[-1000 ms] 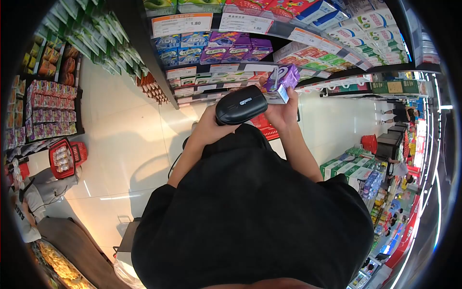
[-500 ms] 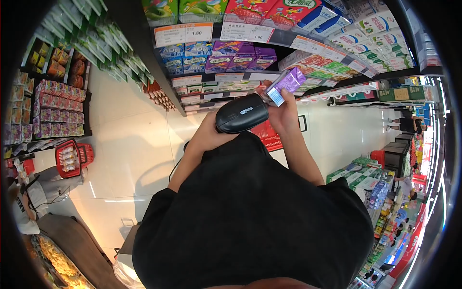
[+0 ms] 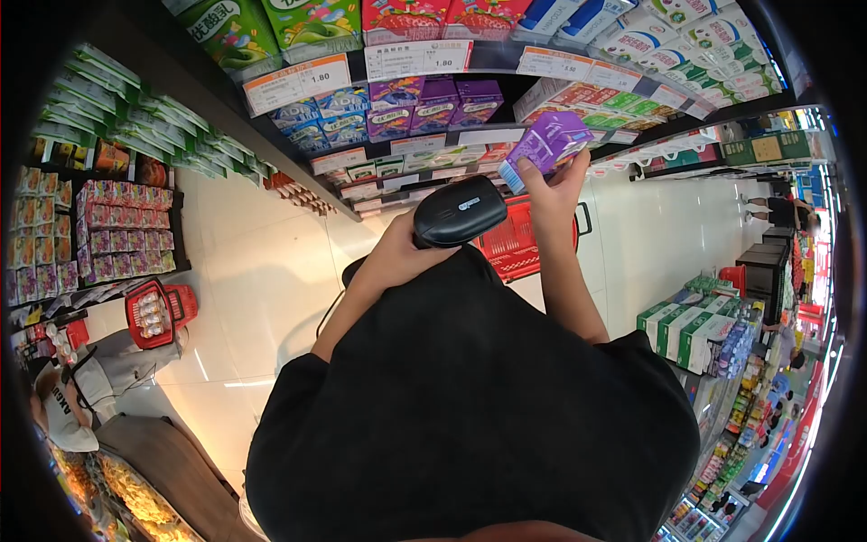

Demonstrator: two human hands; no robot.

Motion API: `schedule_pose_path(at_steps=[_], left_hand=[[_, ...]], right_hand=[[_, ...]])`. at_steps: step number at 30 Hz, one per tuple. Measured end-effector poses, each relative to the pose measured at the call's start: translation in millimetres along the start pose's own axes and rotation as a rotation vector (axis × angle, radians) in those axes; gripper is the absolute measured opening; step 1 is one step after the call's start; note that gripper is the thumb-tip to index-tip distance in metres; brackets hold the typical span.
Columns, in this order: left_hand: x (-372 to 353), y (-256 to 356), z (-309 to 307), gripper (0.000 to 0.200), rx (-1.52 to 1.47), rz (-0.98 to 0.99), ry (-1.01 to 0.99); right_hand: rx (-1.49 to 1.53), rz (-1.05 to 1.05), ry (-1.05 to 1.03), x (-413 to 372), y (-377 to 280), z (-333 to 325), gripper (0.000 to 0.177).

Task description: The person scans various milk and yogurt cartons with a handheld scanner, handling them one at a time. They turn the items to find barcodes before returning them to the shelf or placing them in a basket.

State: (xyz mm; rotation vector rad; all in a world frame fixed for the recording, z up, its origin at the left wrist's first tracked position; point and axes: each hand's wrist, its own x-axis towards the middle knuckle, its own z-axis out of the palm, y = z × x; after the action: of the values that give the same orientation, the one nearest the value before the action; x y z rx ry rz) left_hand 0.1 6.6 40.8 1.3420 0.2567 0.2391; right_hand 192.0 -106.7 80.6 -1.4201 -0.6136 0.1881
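Left hand (image 3: 406, 246) closed round a black, rounded plastic handheld scanner (image 3: 462, 213), by its look, pale logo facing up. Right hand (image 3: 554, 188) clamped on a small purple cardboard drink carton (image 3: 553, 143), thumb on the near face, fingers round the far side. Carton is up in the air in front of the shelf, tilted, just beyond the scanner's right-hand end; no contact visible between the two, though depth is hard to judge. Step in hand, my read: presenting carton to scanner, both grips made. Carton's lower-left end has a pale striped patch, maybe a barcode, too small to confirm. Scanner's reading window is hidden, so can't tell if it's lined up. From this pose the move calls for small wrist work: turn the striped end square to the scanner, keep fingers off it, hold both steady. Grip light, thin carton could dent. Red plastic basket with a dark handle (image 3: 511, 255) is below, between the forearms. Similar purple cartons (image 3: 435, 107) stand on the shelf ahead, under white paper price tags (image 3: 418, 60); keep clearance to those when turning.
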Motion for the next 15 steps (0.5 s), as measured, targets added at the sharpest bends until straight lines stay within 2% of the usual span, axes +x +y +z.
schedule_pose_path(at_steps=[2, 7, 15], left_hand=[[-1, 0, 2, 0.058, 0.059, 0.020, -0.019], [-5, -2, 4, 0.063, 0.056, 0.161, 0.113], [-5, -11, 2, 0.060, 0.037, 0.077, 0.118]], right_hand=[[-0.031, 0.017, -0.022, -3, -4, 1, 0.061], [-0.100, 0.011, -0.050, 5, 4, 3, 0.061], [-0.128, 0.029, -0.069, 6, 14, -5, 0.065]])
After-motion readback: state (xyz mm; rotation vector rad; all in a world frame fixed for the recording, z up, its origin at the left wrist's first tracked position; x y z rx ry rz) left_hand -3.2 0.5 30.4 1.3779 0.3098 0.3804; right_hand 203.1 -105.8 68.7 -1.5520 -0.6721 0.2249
